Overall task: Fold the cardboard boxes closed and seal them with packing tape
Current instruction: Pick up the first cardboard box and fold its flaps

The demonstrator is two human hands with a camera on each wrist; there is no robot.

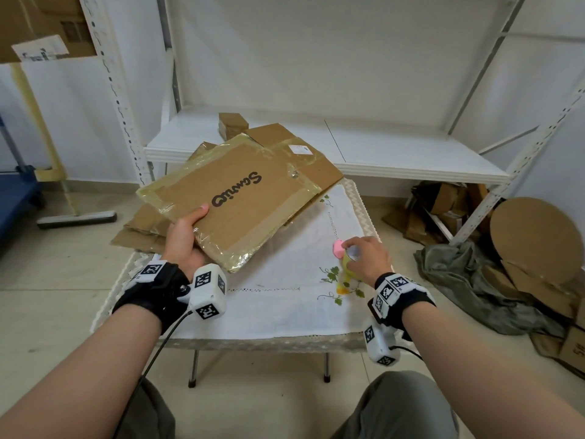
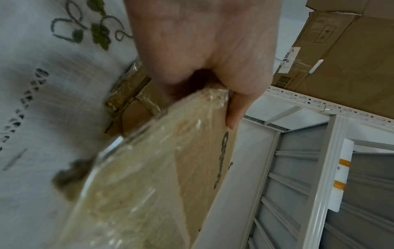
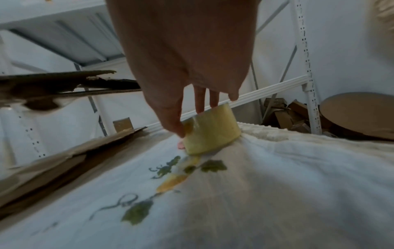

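Note:
A flat brown cardboard box (image 1: 243, 198) with black lettering and yellowish tape along its edges is lifted off the table at a tilt. My left hand (image 1: 186, 239) grips its near corner, thumb on top; the left wrist view shows the thumb (image 2: 234, 107) over the taped edge of the box (image 2: 166, 176). My right hand (image 1: 364, 258) holds a yellowish roll of packing tape (image 1: 345, 267) standing on the white tablecloth (image 1: 285, 299); a pink piece (image 1: 338, 248) sticks out beside the fingers. In the right wrist view my fingers (image 3: 172, 118) pinch the tape roll (image 3: 211, 129).
More flattened cardboard (image 1: 142, 226) lies under and behind the held box, reaching onto a white shelf (image 1: 395, 147). A small brown box (image 1: 232, 123) sits on that shelf. Cardboard scraps, a round board (image 1: 535, 239) and grey cloth (image 1: 465, 280) crowd the floor at right.

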